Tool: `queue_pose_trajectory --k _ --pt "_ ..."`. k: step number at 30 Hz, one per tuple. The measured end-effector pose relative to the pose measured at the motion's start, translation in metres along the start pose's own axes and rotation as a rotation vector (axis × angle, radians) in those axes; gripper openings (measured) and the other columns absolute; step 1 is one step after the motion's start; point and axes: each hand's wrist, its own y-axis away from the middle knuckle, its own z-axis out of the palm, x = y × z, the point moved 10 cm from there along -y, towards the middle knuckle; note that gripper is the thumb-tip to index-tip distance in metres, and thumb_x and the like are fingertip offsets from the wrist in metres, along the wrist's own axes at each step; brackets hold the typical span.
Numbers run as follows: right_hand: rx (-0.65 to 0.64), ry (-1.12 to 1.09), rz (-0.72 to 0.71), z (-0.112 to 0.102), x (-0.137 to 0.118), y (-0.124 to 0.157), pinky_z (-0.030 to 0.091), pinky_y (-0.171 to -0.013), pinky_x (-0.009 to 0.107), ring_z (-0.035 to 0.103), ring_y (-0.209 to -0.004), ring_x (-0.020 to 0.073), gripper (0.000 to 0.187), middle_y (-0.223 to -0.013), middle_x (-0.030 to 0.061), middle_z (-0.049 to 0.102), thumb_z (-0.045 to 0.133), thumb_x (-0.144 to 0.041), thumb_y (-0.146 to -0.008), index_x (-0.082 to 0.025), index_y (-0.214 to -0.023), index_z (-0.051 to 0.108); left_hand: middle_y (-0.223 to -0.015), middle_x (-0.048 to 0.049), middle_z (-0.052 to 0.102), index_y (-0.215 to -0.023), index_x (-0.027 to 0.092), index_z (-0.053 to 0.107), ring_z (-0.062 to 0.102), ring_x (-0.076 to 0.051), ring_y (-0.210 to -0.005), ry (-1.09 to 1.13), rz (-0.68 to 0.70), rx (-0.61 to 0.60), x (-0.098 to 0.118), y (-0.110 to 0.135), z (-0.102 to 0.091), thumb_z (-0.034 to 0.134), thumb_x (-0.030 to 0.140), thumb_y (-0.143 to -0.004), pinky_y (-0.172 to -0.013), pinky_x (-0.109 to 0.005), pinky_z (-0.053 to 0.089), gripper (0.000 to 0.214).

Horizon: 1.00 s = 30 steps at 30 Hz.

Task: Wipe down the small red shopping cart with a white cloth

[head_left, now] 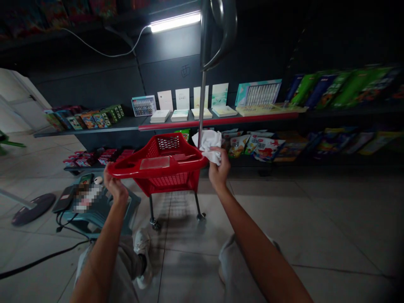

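Small red shopping cart [172, 182], upright, sides perforated, white cloth [209, 140] (crumpled), by the cart's right end.

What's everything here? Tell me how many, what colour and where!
Cart: 1, red, middle
Cloth: 1, white, cart's right end
Pole: 1, grey, by cloth
Lamp: 1, white, top
Shelves: several, dark, behind cart
Standing booklets: 4, pale, below lamp
Boxed sets: 2, bluish, beside booklets
Tall bags: several, green and blue, right
Snack bags: several, mixed, lower right
Small boxes: many, mixed, left
Packs: many, mostly red, below boxes
Stool: 1, blue-grey, left of cart
Round base: 1, dark, far left
Cables: several, white or black, left
Left hand: 1, bare, cart's left end
Right hand: 1, bare, on cloth
Shoe: 1 clear, white, bottom
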Motion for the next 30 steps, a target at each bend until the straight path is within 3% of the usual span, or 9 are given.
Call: queue_pose_trajectory --k 2,4,6,8,11,14,17,24,30 --pt "-0.057 0.027 -0.053 0.008 -0.007 0.005 0.051 -0.093 0.037 0.066 -0.101 0.0234 0.015 -0.102 0.0076 0.07 0.055 -0.025 -0.091 -0.022 -0.102 0.065 -0.128 -0.012 0.061 -0.127 0.019 0.055 0.059 -0.028 -0.125 -0.054 0.046 0.316 0.032 0.005 -0.033 0.047 0.038 -0.089 -0.112 -0.051 0.047 0.043" --pt "-0.118 0.027 -0.088 0.015 -0.015 0.01 0.051 -0.088 0.035 0.065 -0.095 0.0228 0.011 -0.096 0.0064 0.068 0.057 -0.025 -0.09 -0.022 -0.097 0.064 -0.124 -0.0116 0.061 -0.117 0.02 0.06 0.056 -0.03 -0.127 -0.104 0.248 0.402 0.087 0.016 -0.04 0.052 0.035 -0.085 -0.117 -0.055 0.04 0.037" --pt "-0.172 0.001 -0.099 0.023 -0.026 0.017 0.051 -0.084 0.034 0.065 -0.092 0.0221 0.008 -0.095 0.0061 0.067 0.058 -0.025 -0.091 -0.022 -0.096 0.064 -0.122 -0.0116 0.061 -0.111 0.021 0.062 0.053 -0.033 -0.131 -0.165 0.438 0.321 0.143 0.03 -0.025 0.054 0.04 -0.085 -0.121 -0.061 0.034 0.033" --pt "-0.21 -0.046 -0.102 0.031 -0.038 0.024 0.051 -0.084 0.034 0.065 -0.094 0.022 0.008 -0.097 0.0064 0.066 0.06 -0.025 -0.092 -0.022 -0.098 0.065 -0.118 -0.01 0.064 -0.11 0.025 0.064 0.055 -0.034 -0.13 -0.216 0.527 0.09 0.186 0.044 0.008 0.049 0.042 -0.092 -0.122 -0.064 0.031 0.029" --pt "-0.154 -0.129 -0.06 0.035 -0.048 0.03 0.052 -0.092 0.035 0.064 -0.103 0.0223 0.015 -0.105 0.007 0.067 0.06 -0.024 -0.093 -0.023 -0.107 0.064 -0.122 -0.0067 0.066 -0.125 0.029 0.064 0.058 -0.032 -0.127 -0.23 0.543 -0.302 0.219 0.071 0.063 0.054 0.036 -0.094 -0.127 -0.065 0.023 0.033" --pt "-0.021 -0.163 0.049 0.033 -0.046 0.025 0.052 -0.099 0.037 0.064 -0.109 0.0218 0.023 -0.114 0.0076 0.066 0.054 -0.024 -0.095 -0.023 -0.118 0.06 -0.132 -0.0073 0.063 -0.136 0.029 0.06 0.055 -0.032 -0.129 -0.256 0.458 -0.445 0.219 0.088 0.093 0.06 0.028 -0.093 -0.13 -0.063 0.017 0.043" --pt "0.025 -0.181 0.054 0.045 -0.061 0.001 0.05 -0.108 0.042 0.061 -0.119 0.0226 0.028 -0.124 0.0093 0.062 0.05 -0.027 -0.099 -0.024 -0.126 0.054 -0.117 -0.0067 0.067 -0.128 0.029 0.064 0.057 -0.031 -0.119 -0.295 0.411 -0.392 0.201 0.091 0.099 0.063 0.028 -0.092 -0.13 -0.063 0.012 0.036" --pt "-0.166 -0.292 -0.215 0.147 -0.147 -0.083 0.043 -0.119 0.052 0.049 -0.141 0.0244 0.046 -0.146 0.0096 0.049 0.041 -0.024 -0.104 -0.025 -0.149 0.035 -0.092 -0.0039 0.069 -0.105 0.026 0.067 0.06 -0.027 -0.095 -0.376 0.496 -0.176 0.174 0.076 0.074 0.066 0.029 -0.089 -0.113 -0.058 0.035 0.016" --pt "-0.334 -0.25 -0.144 0.19 -0.121 -0.037 0.049 -0.111 0.046 0.057 -0.127 0.0259 0.041 -0.136 0.0105 0.059 0.052 -0.024 -0.099 -0.023 -0.139 0.043 -0.084 -0.0034 0.068 -0.092 0.025 0.069 0.058 -0.026 -0.088 -0.314 0.457 -0.107 0.161 0.059 0.049 0.061 0.038 -0.092 -0.103 -0.053 0.038 0.015"
